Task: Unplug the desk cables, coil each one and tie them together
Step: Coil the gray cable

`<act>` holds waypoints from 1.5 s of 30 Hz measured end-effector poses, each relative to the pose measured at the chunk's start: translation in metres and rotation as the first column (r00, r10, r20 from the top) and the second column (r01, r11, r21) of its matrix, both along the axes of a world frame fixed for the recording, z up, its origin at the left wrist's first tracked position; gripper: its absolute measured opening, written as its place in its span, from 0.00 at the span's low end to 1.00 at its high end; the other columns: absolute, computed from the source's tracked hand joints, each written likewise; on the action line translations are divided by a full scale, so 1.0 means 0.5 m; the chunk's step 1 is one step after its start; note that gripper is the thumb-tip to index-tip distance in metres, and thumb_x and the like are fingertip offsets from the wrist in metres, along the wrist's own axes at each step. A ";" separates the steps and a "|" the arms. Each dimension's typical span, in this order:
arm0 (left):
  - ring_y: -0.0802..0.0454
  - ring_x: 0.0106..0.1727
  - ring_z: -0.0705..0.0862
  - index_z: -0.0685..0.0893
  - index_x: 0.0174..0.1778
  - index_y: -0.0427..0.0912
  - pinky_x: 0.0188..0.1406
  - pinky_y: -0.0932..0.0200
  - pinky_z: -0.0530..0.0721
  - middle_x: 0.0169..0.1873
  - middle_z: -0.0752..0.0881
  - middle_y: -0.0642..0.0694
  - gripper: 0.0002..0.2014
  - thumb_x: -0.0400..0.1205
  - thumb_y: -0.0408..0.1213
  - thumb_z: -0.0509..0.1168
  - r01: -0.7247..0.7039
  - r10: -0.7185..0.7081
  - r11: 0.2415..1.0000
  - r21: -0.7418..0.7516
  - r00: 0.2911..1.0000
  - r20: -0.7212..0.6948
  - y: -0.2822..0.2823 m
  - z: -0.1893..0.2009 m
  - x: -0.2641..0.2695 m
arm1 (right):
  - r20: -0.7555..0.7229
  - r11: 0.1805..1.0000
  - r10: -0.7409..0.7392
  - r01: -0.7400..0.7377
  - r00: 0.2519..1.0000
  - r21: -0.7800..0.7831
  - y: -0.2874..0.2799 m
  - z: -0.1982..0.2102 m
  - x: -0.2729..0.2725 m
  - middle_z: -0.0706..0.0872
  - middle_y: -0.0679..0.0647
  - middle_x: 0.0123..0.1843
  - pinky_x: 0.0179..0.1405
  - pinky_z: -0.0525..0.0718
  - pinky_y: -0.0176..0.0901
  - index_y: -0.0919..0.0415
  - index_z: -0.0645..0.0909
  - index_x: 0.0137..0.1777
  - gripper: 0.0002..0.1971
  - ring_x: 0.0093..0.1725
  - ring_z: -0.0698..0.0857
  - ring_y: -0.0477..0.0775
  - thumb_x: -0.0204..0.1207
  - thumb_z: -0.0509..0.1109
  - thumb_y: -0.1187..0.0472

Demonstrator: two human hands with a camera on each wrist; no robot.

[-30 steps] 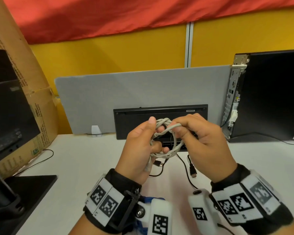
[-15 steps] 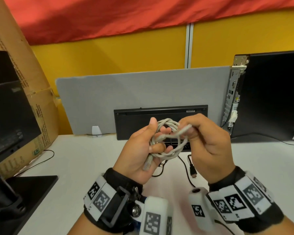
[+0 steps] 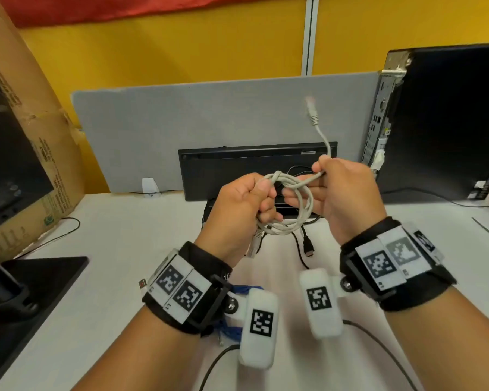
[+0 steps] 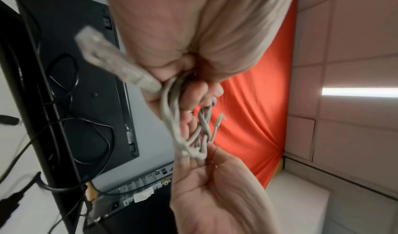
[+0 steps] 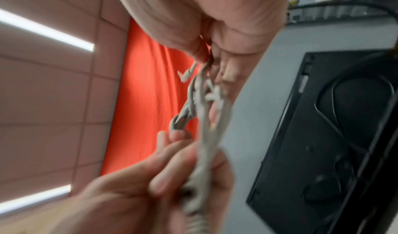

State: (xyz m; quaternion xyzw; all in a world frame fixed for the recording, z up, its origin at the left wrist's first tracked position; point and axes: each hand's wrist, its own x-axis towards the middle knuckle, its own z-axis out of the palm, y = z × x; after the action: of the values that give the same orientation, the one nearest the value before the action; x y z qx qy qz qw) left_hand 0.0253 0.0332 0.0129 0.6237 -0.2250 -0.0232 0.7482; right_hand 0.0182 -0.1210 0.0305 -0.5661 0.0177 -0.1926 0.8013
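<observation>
A grey network cable (image 3: 299,206) is coiled into a small loop between both hands, above the white desk (image 3: 119,249). My left hand (image 3: 246,204) grips the coil's left side, with one plug (image 3: 256,244) hanging below it. My right hand (image 3: 339,190) pinches the cable's free end, whose plug (image 3: 312,111) sticks up above the fist. The end is wrapped round the coil near the top (image 3: 277,176). In the left wrist view the coil (image 4: 187,128) runs between both hands; the right wrist view shows the coil (image 5: 202,118) blurred.
A black keyboard (image 3: 254,167) leans against the grey divider (image 3: 209,119) behind the hands. A black cable with a plug (image 3: 308,246) lies on the desk below the coil. A computer tower (image 3: 441,119) stands at right, a cardboard box (image 3: 20,131) and monitor at left.
My right hand has pulled the cable's free end out to the right and up, so its plug now sticks above the fist. The hands have moved slightly apart.
</observation>
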 end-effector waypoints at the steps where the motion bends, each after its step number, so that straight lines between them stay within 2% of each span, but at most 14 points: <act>1: 0.56 0.22 0.67 0.77 0.37 0.37 0.34 0.55 0.80 0.22 0.69 0.51 0.15 0.89 0.32 0.53 0.023 -0.025 0.998 -0.050 0.999 -0.027 -0.002 0.001 -0.002 | -0.007 0.995 -0.036 0.036 0.999 -0.095 -0.005 -0.001 0.001 0.89 0.65 0.31 0.27 0.87 0.46 0.67 0.79 0.41 0.13 0.31 0.91 0.63 0.84 0.61 0.61; 3: 0.57 0.21 0.63 0.76 0.37 0.36 0.28 0.57 0.76 0.20 0.67 0.52 0.15 0.89 0.33 0.53 0.055 -0.062 0.991 -0.122 0.997 -0.056 -0.001 0.007 -0.004 | 0.053 0.953 -0.137 0.147 0.989 -0.266 -0.011 -0.006 0.003 0.89 0.61 0.29 0.24 0.86 0.44 0.68 0.84 0.39 0.13 0.26 0.90 0.59 0.81 0.68 0.60; 8: 0.58 0.19 0.63 0.75 0.36 0.36 0.23 0.59 0.72 0.18 0.66 0.53 0.15 0.89 0.33 0.53 0.029 -0.034 0.993 -0.115 0.999 -0.037 -0.002 0.016 -0.009 | 0.330 0.779 -0.328 0.451 0.885 -0.436 -0.013 -0.014 0.000 0.87 0.55 0.26 0.24 0.88 0.47 0.62 0.81 0.38 0.09 0.24 0.89 0.51 0.72 0.78 0.60; 13: 0.57 0.19 0.60 0.74 0.36 0.36 0.21 0.61 0.69 0.19 0.63 0.52 0.15 0.89 0.34 0.53 -0.014 0.011 0.985 -0.171 1.000 -0.019 -0.004 0.018 -0.014 | 0.461 0.480 -0.218 0.506 0.860 -0.717 -0.015 -0.022 0.006 0.89 0.53 0.32 0.37 0.90 0.46 0.61 0.89 0.46 0.05 0.32 0.89 0.51 0.79 0.71 0.63; 16: 0.57 0.20 0.58 0.74 0.35 0.37 0.21 0.62 0.68 0.20 0.61 0.52 0.16 0.89 0.35 0.53 -0.024 0.019 0.961 -0.274 1.000 -0.022 0.003 0.022 -0.012 | 0.470 0.443 -0.049 0.441 0.881 -0.781 -0.013 -0.022 0.005 0.89 0.56 0.44 0.42 0.85 0.26 0.65 0.88 0.57 0.11 0.39 0.88 0.50 0.80 0.67 0.71; 19: 0.58 0.19 0.58 0.74 0.35 0.38 0.19 0.63 0.68 0.20 0.61 0.52 0.16 0.89 0.36 0.53 0.004 -0.013 0.928 -0.372 1.000 -0.022 0.010 0.023 -0.008 | 0.506 0.424 0.001 0.458 0.862 -0.781 -0.011 -0.017 0.002 0.85 0.53 0.48 0.47 0.85 0.31 0.63 0.88 0.59 0.11 0.44 0.85 0.47 0.80 0.68 0.69; 24: 0.60 0.19 0.59 0.75 0.36 0.39 0.19 0.63 0.69 0.20 0.62 0.53 0.16 0.89 0.38 0.54 0.055 -0.060 0.908 -0.415 0.998 0.000 0.006 0.015 -0.005 | 0.586 0.303 0.011 0.556 0.810 -0.774 -0.007 -0.017 0.001 0.87 0.56 0.47 0.47 0.73 0.18 0.64 0.90 0.54 0.09 0.45 0.81 0.45 0.77 0.71 0.69; 26: 0.60 0.19 0.59 0.74 0.36 0.38 0.19 0.63 0.69 0.20 0.63 0.54 0.15 0.89 0.38 0.54 0.072 -0.078 0.899 -0.431 0.997 0.002 0.009 0.017 -0.003 | 0.559 0.355 0.050 0.509 0.827 -0.784 -0.005 -0.019 0.002 0.89 0.55 0.45 0.47 0.77 0.23 0.63 0.91 0.52 0.09 0.44 0.84 0.48 0.77 0.70 0.70; 30: 0.60 0.19 0.60 0.73 0.37 0.38 0.20 0.63 0.69 0.20 0.62 0.53 0.15 0.89 0.39 0.53 0.079 -0.082 0.896 -0.436 0.997 0.013 0.015 0.024 -0.003 | 0.327 0.722 0.162 0.114 0.931 -0.683 0.006 -0.018 0.000 0.91 0.48 0.39 0.45 0.84 0.36 0.59 0.91 0.48 0.09 0.41 0.88 0.45 0.78 0.71 0.70; 33: 0.60 0.19 0.60 0.72 0.37 0.38 0.20 0.64 0.70 0.21 0.61 0.52 0.16 0.89 0.39 0.52 0.042 -0.036 0.904 -0.425 0.999 0.022 0.012 0.028 -0.008 | 0.256 0.868 0.250 -0.099 0.934 -0.487 0.022 -0.018 -0.010 0.93 0.56 0.41 0.48 0.89 0.47 0.63 0.91 0.48 0.07 0.44 0.92 0.56 0.78 0.71 0.69; 36: 0.59 0.19 0.60 0.72 0.36 0.39 0.21 0.64 0.71 0.21 0.61 0.51 0.16 0.89 0.39 0.52 -0.014 0.037 0.903 -0.429 0.998 0.047 0.007 0.028 -0.007 | 0.199 0.913 0.297 -0.216 0.934 -0.346 0.029 -0.010 -0.019 0.92 0.64 0.44 0.51 0.89 0.55 0.67 0.90 0.49 0.08 0.46 0.91 0.65 0.79 0.69 0.66; 39: 0.58 0.21 0.61 0.73 0.35 0.40 0.22 0.62 0.71 0.22 0.62 0.50 0.17 0.90 0.40 0.52 -0.091 0.117 0.893 -0.440 0.993 0.031 0.007 0.023 0.001 | 0.195 0.917 0.368 -0.319 0.909 -0.240 0.025 0.009 -0.032 0.91 0.67 0.46 0.53 0.88 0.52 0.70 0.89 0.50 0.11 0.49 0.90 0.64 0.79 0.66 0.65; 43: 0.54 0.24 0.69 0.76 0.34 0.43 0.27 0.61 0.78 0.24 0.66 0.43 0.18 0.89 0.43 0.53 -0.182 0.209 0.919 -0.350 0.977 0.040 0.009 0.011 0.010 | 0.228 0.882 0.291 -0.169 0.929 -0.439 0.052 0.008 -0.054 0.92 0.59 0.39 0.50 0.90 0.48 0.61 0.89 0.51 0.09 0.44 0.92 0.57 0.72 0.78 0.61; 45: 0.57 0.21 0.71 0.76 0.35 0.43 0.26 0.62 0.79 0.21 0.69 0.50 0.17 0.88 0.44 0.54 -0.138 0.168 0.935 -0.328 0.983 0.066 0.005 0.007 0.006 | 0.231 0.903 0.187 -0.075 0.955 -0.423 0.059 0.000 -0.051 0.92 0.60 0.36 0.49 0.90 0.55 0.62 0.89 0.49 0.06 0.41 0.92 0.58 0.72 0.77 0.66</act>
State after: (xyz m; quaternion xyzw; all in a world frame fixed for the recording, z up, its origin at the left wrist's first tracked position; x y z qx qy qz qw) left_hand 0.0284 0.0355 0.0164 0.5094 -0.2110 0.1013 0.8281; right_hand -0.0074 -0.0914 0.0306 -0.6904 -0.1690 -0.2114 0.6708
